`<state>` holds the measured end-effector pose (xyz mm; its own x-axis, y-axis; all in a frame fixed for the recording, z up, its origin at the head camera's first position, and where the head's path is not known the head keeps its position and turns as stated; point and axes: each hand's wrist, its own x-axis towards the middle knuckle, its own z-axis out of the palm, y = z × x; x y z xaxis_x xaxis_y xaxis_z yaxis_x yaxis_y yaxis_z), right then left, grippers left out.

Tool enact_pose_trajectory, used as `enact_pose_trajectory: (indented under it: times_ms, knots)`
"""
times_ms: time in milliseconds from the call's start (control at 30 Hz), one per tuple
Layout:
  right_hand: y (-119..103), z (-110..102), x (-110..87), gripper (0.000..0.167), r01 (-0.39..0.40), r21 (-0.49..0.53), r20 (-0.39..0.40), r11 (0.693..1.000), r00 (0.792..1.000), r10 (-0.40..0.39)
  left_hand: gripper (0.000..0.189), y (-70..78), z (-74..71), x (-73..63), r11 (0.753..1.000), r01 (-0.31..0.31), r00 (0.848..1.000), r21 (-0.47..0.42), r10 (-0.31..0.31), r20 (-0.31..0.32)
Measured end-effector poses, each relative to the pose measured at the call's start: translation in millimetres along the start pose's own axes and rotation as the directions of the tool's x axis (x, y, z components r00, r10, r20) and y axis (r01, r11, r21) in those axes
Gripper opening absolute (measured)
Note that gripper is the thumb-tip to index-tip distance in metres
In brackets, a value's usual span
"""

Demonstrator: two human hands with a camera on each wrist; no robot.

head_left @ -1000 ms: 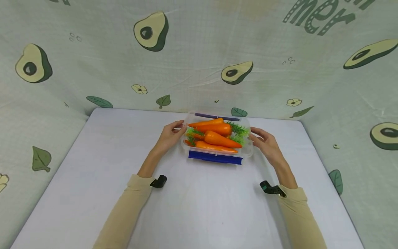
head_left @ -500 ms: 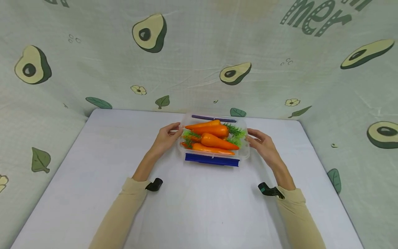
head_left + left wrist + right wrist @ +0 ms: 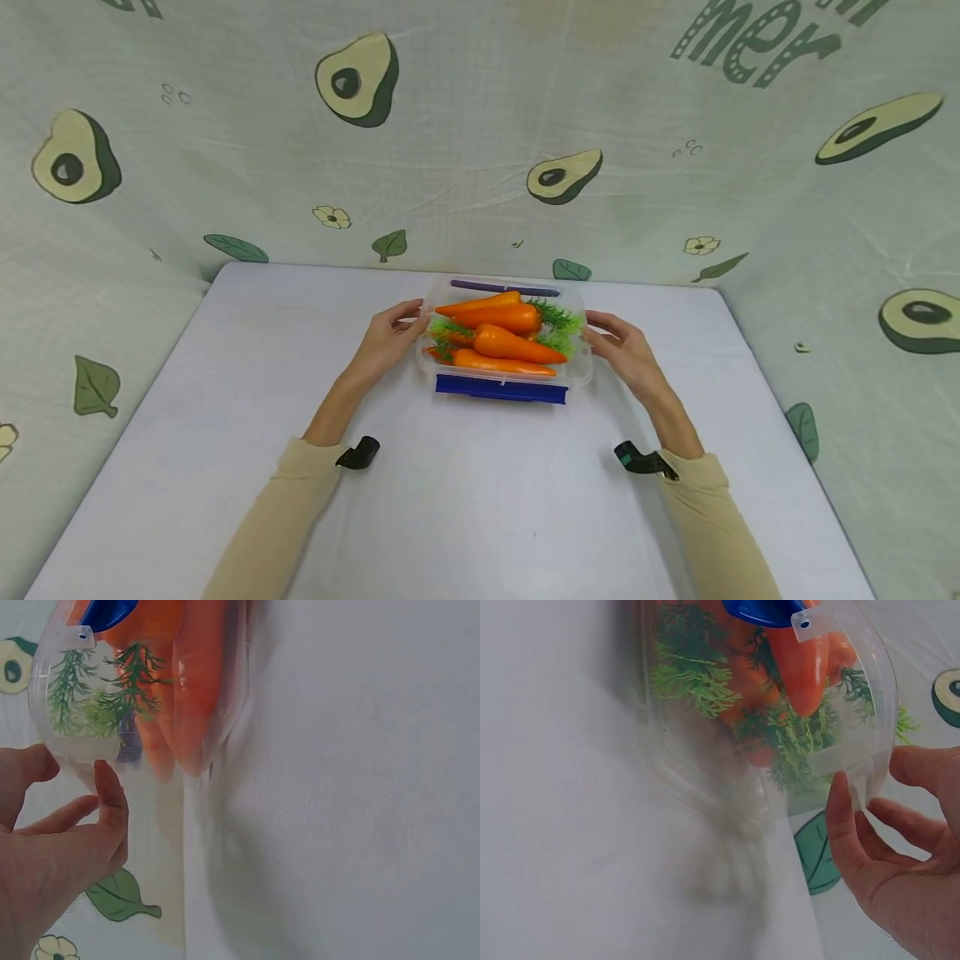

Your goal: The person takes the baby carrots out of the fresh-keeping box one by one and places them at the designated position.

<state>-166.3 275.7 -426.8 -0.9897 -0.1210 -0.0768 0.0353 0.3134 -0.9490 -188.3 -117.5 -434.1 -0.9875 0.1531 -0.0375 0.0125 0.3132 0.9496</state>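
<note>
A clear plastic food container lies crosswise at the far middle of the table, full of orange carrots with green tops. Blue latches hang folded out along its near and far long sides. My left hand pinches the left end at the rim, and thumb and fingertips show there on the left hand in the left wrist view. At the opposite end, my right hand grips the rim likewise; in the right wrist view the right hand has its thumb above. Whether the base touches the table cannot be told.
The white table runs toward me from the container. Close behind the container hangs a pale cloth printed with avocados and leaves, which also closes off both sides. A black wrist camera sits at each sleeve cuff.
Both hands and the container of carrots between them have moved a little to the left and slightly nearer to me. The hold at both ends looks the same. The head view has shifted slightly.
</note>
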Motion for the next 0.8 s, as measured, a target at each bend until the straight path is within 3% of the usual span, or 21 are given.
enact_pose_trajectory:
  times_ms: [800]
  knots:
    - [-5.0, 24.8, -3.1, 0.052, 0.023, 0.027, 0.031, 0.999, 0.999, -0.024, 0.060, -12.2, -22.9, -28.1, 0.999, 0.024, 1.000, -0.040, -0.024, -0.007]
